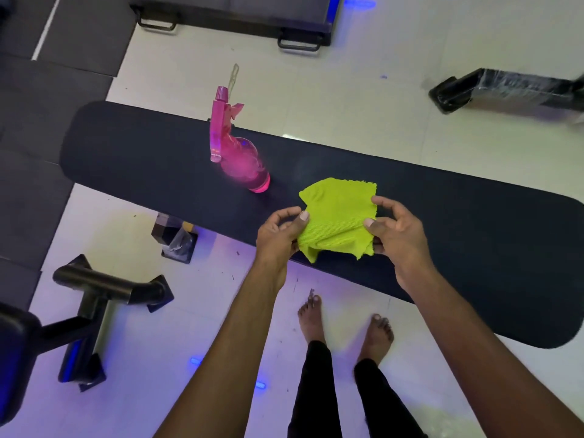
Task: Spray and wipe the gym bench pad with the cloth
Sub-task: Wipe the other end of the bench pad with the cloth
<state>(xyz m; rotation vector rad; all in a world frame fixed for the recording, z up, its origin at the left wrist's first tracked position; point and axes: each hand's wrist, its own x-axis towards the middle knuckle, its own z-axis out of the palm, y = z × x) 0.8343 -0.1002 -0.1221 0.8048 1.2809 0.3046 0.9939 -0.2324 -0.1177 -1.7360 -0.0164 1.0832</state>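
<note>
Head view: a yellow-green cloth (338,218) is held by both hands just above the near edge of the worktop (474,235), a long dark bench pad that runs from upper left to lower right. The cloth is pinched at its left edge by the left hand (279,237), whose thumb is laid flat on the upper face of the fabric while the other fingers (286,216) are curled loosely beside it, their tips partly hidden. The right edge is pinched by the right hand (396,235): the thumb is pressed onto the fabric from above, the index finger is arched over the cloth's edge, and the remaining fingers are tucked under it, so how far they are bent cannot be told. Between the two hands the cloth is stretched fairly flat, with its lower corners hanging crumpled.

A pink spray bottle (235,147) is seen on the pad to the left of the cloth, apart from both hands, its nozzle end toward the far edge. Bare feet (344,324) are seen on the pale tiled floor (347,96) beneath the near side of the pad. A black metal frame (104,298) stands on the floor at lower left.
</note>
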